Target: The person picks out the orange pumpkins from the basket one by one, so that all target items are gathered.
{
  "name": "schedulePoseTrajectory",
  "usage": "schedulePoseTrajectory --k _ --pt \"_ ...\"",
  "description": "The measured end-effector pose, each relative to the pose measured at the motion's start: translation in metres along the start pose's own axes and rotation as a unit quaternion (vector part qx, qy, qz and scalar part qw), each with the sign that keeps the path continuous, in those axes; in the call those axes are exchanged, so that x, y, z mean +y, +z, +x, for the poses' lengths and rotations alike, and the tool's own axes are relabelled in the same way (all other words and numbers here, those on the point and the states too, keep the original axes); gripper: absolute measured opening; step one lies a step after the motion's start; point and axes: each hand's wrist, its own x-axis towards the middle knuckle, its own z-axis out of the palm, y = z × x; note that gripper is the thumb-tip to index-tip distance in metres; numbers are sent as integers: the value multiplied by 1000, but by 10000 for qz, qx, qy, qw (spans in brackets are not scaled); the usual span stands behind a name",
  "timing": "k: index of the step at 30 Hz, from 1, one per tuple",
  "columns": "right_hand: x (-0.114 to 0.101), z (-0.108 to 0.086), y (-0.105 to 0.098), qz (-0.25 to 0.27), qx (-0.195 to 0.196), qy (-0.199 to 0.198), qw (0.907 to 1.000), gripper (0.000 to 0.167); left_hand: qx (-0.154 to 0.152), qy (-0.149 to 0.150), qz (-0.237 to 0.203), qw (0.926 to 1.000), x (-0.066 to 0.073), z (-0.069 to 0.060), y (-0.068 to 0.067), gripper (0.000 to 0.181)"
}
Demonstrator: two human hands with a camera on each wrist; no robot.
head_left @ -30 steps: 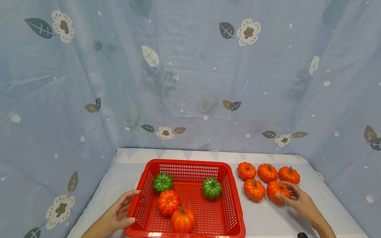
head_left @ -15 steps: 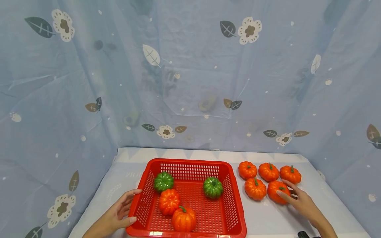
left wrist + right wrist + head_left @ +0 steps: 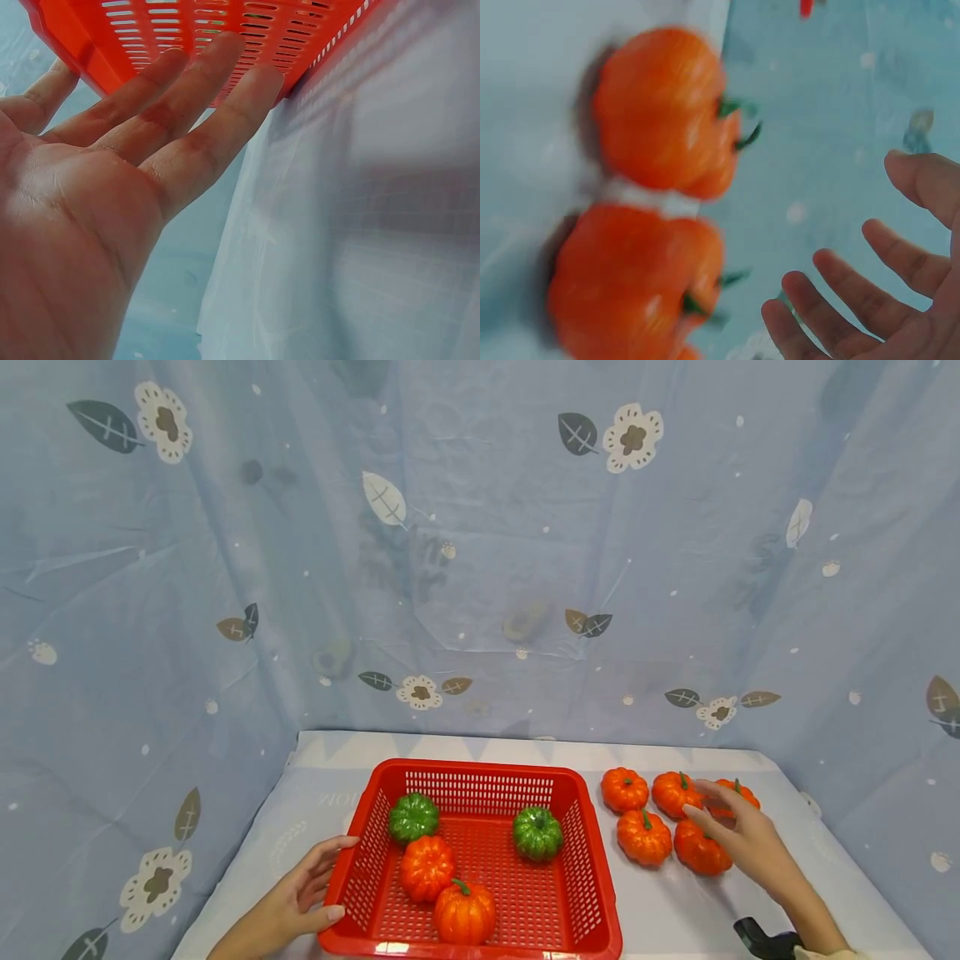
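The left hand (image 3: 288,902) rests at the left wall of a red basket (image 3: 487,953); in the left wrist view its fingers (image 3: 202,142) lie spread and nearly straight along the slotted wall (image 3: 161,26). Above the orange pumpkins on the right, the right hand (image 3: 750,843) hovers with fingers apart, over the front right pumpkin (image 3: 699,850) and partly covering the back right one (image 3: 738,792). In the right wrist view that hand (image 3: 877,300) holds nothing, beside blurred pumpkins (image 3: 656,112) with green stems.
Inside the basket sit two green pumpkins (image 3: 413,818) (image 3: 537,833) and two orange ones (image 3: 427,868) (image 3: 465,914). More orange pumpkins (image 3: 624,789) (image 3: 643,837) (image 3: 673,793) stand right of the basket. A patterned curtain (image 3: 480,568) hangs behind the table. A black object (image 3: 765,939) is near the right wrist.
From around the front right pumpkin, the right hand has lifted and moved back and slightly left, leaving that pumpkin in place. The left hand has stayed at the basket wall.
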Motion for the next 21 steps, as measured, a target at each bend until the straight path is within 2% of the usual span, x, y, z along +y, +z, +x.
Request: schedulePoseTrajectory --k 4,10,15,21 --pt "-24 4 7 62 43 -444 9990 62 11 -1 91 10000 2 0 0 74" --pt "-50 10 24 201 -102 -966 9951 54 -160 112 80 9998 0 1 0 73" --pt "-76 19 41 599 -515 -1191 9897 51 -152 168 63 9997 -2 1 -1 74" --pt "-110 27 63 923 -1042 -1715 9753 53 -40 87 81 9999 0 0 -1 74"
